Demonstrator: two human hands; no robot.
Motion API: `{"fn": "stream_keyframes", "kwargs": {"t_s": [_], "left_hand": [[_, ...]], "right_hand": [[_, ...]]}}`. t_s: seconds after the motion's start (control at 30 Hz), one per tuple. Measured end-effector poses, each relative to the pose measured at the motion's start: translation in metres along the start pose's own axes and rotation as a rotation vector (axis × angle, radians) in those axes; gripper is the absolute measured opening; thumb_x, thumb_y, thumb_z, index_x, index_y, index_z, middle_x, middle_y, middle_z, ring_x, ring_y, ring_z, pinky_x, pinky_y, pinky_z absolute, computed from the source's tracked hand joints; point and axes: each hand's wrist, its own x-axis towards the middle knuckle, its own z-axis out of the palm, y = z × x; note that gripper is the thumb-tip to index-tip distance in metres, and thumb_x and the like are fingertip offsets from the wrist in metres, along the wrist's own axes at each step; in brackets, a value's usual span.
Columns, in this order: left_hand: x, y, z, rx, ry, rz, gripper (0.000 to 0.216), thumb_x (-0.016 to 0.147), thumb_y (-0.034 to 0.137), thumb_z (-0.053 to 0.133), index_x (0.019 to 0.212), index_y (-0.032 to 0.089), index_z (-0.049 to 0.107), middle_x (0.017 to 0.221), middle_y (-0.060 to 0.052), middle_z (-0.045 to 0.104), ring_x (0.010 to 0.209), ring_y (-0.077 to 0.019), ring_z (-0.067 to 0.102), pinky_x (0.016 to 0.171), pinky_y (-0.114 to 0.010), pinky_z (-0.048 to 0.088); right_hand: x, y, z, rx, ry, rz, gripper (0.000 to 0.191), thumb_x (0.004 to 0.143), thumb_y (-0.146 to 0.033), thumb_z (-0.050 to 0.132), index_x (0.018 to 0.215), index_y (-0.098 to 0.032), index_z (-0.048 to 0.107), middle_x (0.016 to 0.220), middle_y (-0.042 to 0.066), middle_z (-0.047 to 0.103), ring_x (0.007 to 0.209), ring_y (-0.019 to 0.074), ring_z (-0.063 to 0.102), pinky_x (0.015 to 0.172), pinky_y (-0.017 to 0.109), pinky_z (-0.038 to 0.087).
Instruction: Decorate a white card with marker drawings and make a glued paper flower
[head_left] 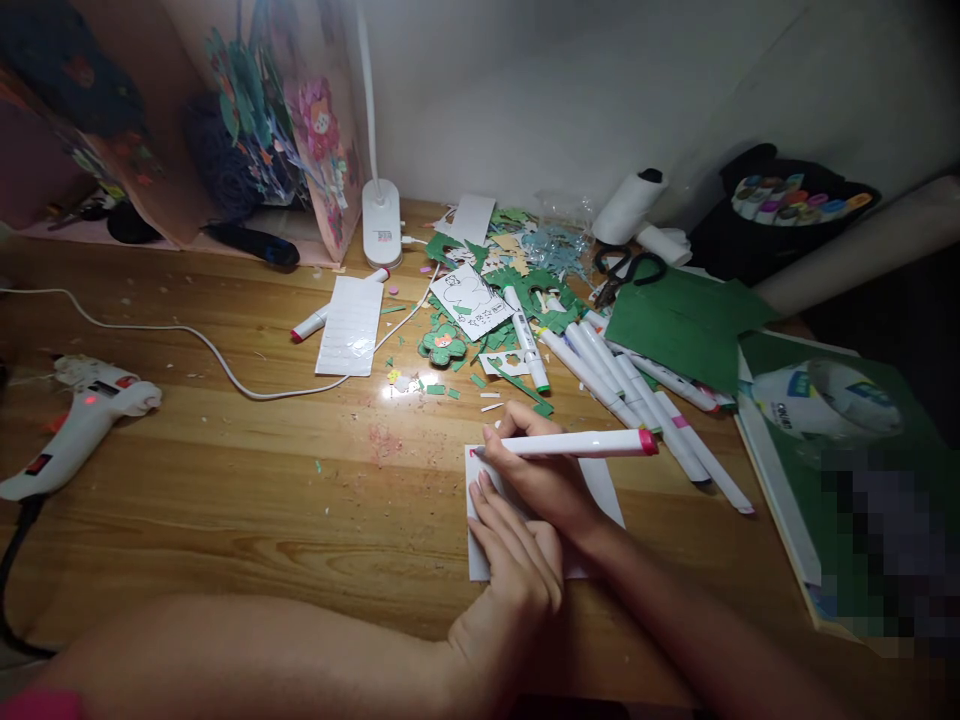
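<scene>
Markers (651, 402) and green scraps (561, 314) lie beyond the paper (600, 490)

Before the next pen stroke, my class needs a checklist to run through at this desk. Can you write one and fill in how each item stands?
1. Paper steadied: ok. The left hand rests on the white paper.
2. Marker in grip: ok. The right hand holds the white marker, its red end pointing right.
3. Tip touching the paper: cannot tell. It is beside a small red mark near the upper left corner.
4. Glue gun cool: cannot tell. Its red light is lit.
5. Glue gun clear of both hands: ok. It lies at the far left.
6. Desk tidy: not ok. Green scraps lie beyond the paper.
</scene>
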Motion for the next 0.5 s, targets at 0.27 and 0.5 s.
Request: {"fn": "stream_keyframes", "kwargs": {"t_s": [0.27, 0.5], "left_hand": [[0.0003, -0.0004, 0.0008, -0.004, 0.023, -0.005, 0.022, 0.081, 0.024, 0.062, 0.067, 0.008, 0.056, 0.094, -0.029, 0.066, 0.086, -0.0379, 0.067, 0.063, -0.039, 0.057], [0.0008, -0.0006, 0.0016, 0.01, 0.043, -0.001, 0.024, 0.08, 0.027, 0.063, 0.067, 0.008, 0.056, 0.094, -0.03, 0.065, 0.085, -0.0386, 0.067, 0.062, -0.039, 0.057]], "right_hand": [[0.0002, 0.0007, -0.0005, 0.0, 0.009, -0.029, 0.028, 0.079, -0.024, 0.054, 0.059, -0.021, 0.035, 0.053, -0.007, 0.04, 0.05, 0.0098, 0.037, 0.049, 0.024, 0.026], [-0.0001, 0.0003, -0.0004, -0.01, 0.009, -0.033, 0.028, 0.08, -0.026, 0.053, 0.059, -0.021, 0.034, 0.053, -0.007, 0.039, 0.049, 0.0099, 0.036, 0.049, 0.024, 0.026]]}}
